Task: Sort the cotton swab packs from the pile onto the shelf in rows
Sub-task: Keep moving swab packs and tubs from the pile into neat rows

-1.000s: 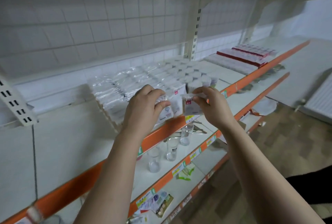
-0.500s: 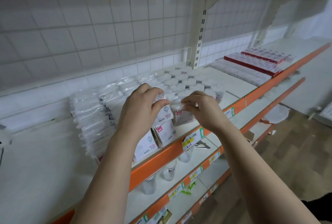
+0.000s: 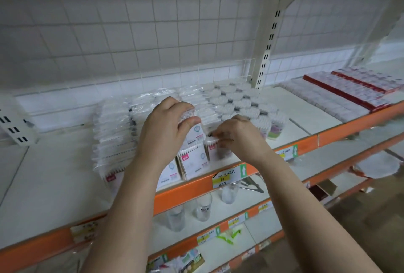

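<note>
While the left-hand grip clasps one upright cotton swab pack, likely steadying its row, the right-hand grip pinches a second pack into line.

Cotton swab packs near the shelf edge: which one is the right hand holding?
The rightmost pack, standing right of the others; the right hand pinches its top. The left hand grips a white-labelled pack instead.

the right hand has brought its cotton swab pack down from the air in front of the shelf edge onto the shelf. the pack now stands just right of the near row, with fingertips still pinching its top.
</note>
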The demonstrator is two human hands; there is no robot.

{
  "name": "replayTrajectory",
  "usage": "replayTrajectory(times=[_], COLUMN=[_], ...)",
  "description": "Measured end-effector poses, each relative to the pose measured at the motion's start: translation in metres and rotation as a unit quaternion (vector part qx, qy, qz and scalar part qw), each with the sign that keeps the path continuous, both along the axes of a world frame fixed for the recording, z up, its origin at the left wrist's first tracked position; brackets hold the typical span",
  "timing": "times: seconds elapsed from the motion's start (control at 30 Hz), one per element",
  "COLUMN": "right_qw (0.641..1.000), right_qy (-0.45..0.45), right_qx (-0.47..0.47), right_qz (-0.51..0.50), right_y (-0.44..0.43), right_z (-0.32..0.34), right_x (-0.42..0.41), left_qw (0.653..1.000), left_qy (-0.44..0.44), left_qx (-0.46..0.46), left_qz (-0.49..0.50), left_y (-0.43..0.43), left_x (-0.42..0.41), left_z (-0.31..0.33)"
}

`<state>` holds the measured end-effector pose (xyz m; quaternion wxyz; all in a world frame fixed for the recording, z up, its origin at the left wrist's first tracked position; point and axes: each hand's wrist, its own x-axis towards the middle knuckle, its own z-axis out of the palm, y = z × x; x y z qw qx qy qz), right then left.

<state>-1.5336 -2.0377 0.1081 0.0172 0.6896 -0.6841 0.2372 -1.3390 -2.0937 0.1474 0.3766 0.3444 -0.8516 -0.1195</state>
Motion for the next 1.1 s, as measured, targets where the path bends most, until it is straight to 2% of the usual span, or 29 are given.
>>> replayTrajectory(times=[0.33, 0.63, 0.73, 0.93, 1.1], right_qw=[0.999, 0.990, 0.985, 0.984, 0.981], right_qy=[0.016, -0.111, -0.126, -0.138, -0.155], right_qx=[-0.025, -0.086, -0.114, -0.114, -0.114], right_qz=[-0.034, 0.018, -0.002, -0.017, -0.020], right_y=[-0.007, -0.006, -0.003, 0.003, 0.007], right_z=[-0.005, -0.006, -0.003, -0.004, -0.005], right_x=[-0.004, -0.019, -0.024, -0.034, -0.037], left_qw=[0.999, 1.000, 1.000, 0.998, 0.998], left_qy=[0.000, 0.003, -0.004, -0.056, -0.065], left_qx=[0.012, 0.014, 0.024, 0.039, 0.005], left_qz=[0.032, 0.026, 0.004, -0.003, 0.008], left_y=[0.018, 0.033, 0.038, 0.034, 0.032], left_x=[-0.010, -0.022, -0.035, -0.057, -0.064], left_z=[-0.007, -0.014, -0.021, -0.044, -0.059])
